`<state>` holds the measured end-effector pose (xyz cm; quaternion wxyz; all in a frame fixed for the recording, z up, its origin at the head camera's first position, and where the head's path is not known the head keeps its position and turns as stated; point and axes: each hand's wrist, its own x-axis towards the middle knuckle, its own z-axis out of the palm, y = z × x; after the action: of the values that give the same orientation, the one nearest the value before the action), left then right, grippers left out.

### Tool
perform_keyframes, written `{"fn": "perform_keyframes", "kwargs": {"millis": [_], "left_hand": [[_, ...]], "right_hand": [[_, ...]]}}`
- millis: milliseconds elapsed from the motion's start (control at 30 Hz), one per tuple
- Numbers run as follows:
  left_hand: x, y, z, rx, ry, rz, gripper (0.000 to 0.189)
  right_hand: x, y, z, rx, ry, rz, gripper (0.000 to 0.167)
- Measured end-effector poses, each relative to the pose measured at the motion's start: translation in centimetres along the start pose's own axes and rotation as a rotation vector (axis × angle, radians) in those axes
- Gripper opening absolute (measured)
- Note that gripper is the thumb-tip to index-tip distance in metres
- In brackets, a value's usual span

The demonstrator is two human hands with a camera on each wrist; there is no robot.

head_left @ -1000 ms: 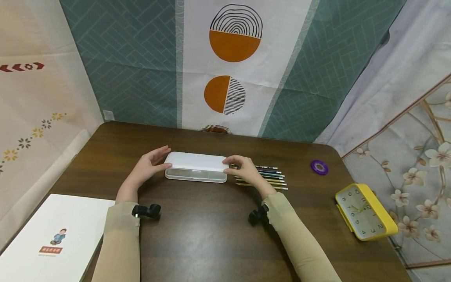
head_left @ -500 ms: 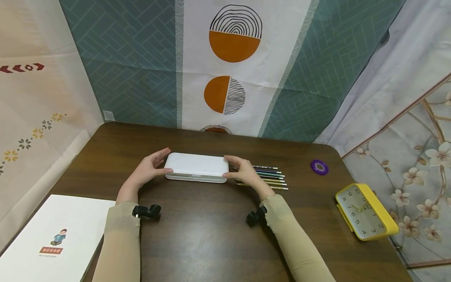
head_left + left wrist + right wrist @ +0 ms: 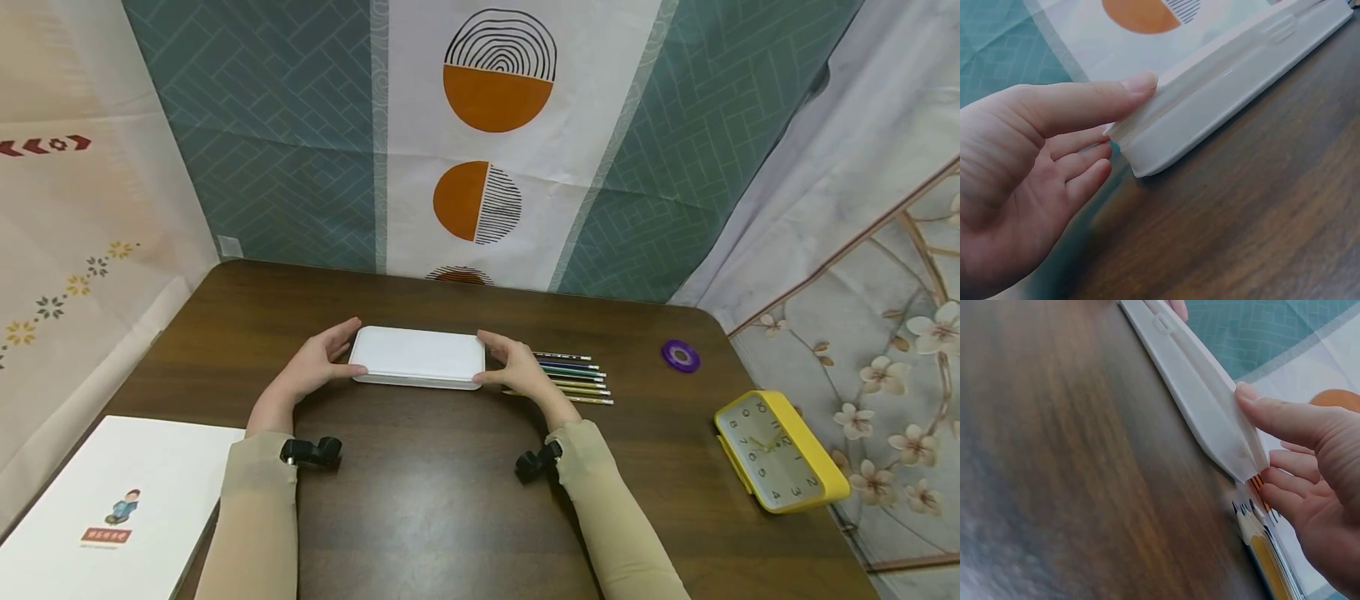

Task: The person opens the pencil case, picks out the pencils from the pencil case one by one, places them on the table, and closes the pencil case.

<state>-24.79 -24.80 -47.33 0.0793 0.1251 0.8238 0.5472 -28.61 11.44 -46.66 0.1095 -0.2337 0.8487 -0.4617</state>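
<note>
A long white pencil case lies on the brown table, its lid down over the translucent base. In the left wrist view a narrow seam runs along the front of the case. My left hand holds the left end, thumb on the lid's front corner and fingers at the side and back. At the other end my right hand grips the case, thumb at the front corner and forefinger at the back corner. Several pencils lie side by side just right of it, partly hidden by that hand.
A white box or book with a small printed figure lies at the front left. Farther right are a purple ring-shaped object and a yellow alarm clock. Patterned cloth hangs behind the table and on both sides.
The lid of the pencil case has come down and forward, covering the strip of clear base that showed before. My right hand has moved slightly left and downward with it; the left hand barely shifts.
</note>
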Motion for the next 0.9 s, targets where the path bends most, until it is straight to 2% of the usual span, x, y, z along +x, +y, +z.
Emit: {"fn": "perform_keyframes", "kwargs": {"millis": [133,367,900], "left_hand": [[0.01,-0.15,0.01,-0.002,0.000,-0.003,0.095],[-0.12,-0.13,0.03,0.000,-0.013,0.001,0.095],[-0.02,0.04,-0.01,-0.003,-0.014,-0.014,0.095]], "right_hand": [[-0.14,0.03,0.03,0.002,-0.006,-0.008,0.082],[-0.33,0.36,0.27,0.010,0.003,0.026,0.082],[-0.45,0.30,0.37,0.025,0.004,0.011,0.081]]}}
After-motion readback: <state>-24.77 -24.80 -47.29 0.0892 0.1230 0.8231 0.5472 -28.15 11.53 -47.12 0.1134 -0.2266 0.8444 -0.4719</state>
